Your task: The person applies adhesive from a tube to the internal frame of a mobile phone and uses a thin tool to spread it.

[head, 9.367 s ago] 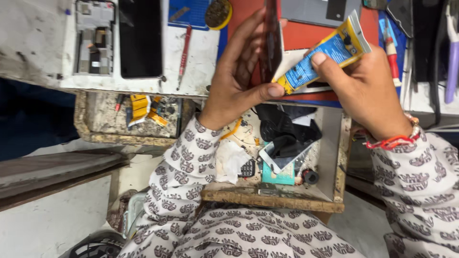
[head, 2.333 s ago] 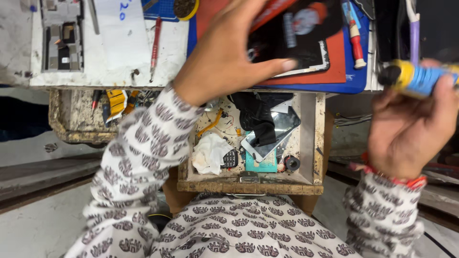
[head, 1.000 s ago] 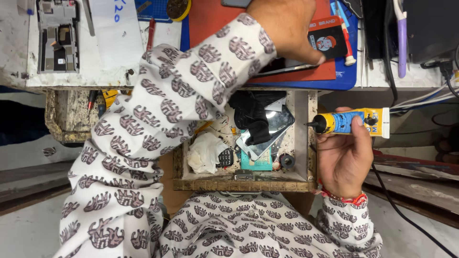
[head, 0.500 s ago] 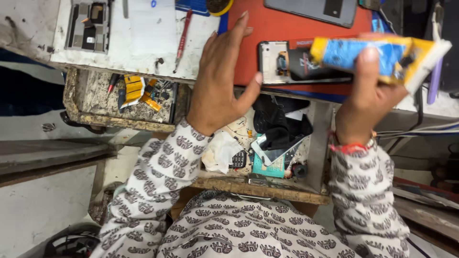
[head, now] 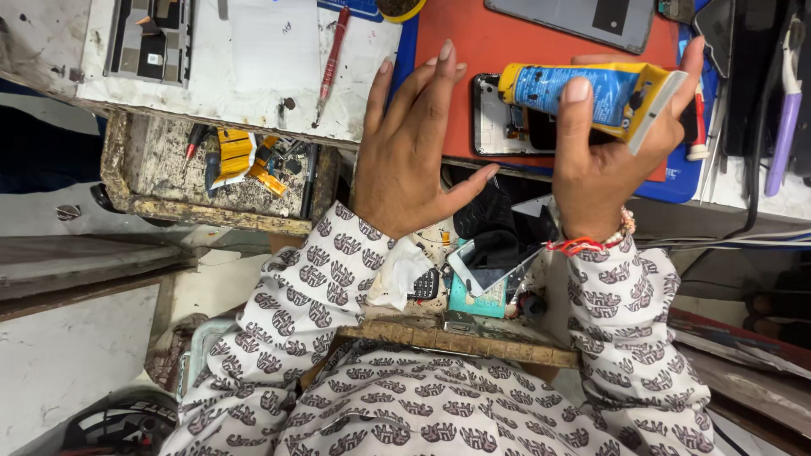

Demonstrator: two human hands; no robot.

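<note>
My right hand [head: 608, 160] grips a blue and yellow glue tube [head: 591, 93], held sideways over an opened phone frame [head: 494, 118] that lies on a red mat [head: 473, 51]. My left hand [head: 414, 152] hovers just left of that phone frame, fingers spread, palm empty. A red thread band circles my right wrist. Both sleeves carry a white and dark printed pattern.
A white board [head: 253, 67] with a red pen [head: 331, 51] sits at the left. Below the hands, an open wooden drawer [head: 473, 342] holds phone parts and tissue. Another drawer [head: 211, 186] holds yellow-handled tools. A grey phone back [head: 591, 21] lies at the top. Purple tweezers [head: 781, 110] rest at right.
The view has shifted slightly. My left hand has spread wider beside the phone frame. The right hand keeps the tube over the same spot.
</note>
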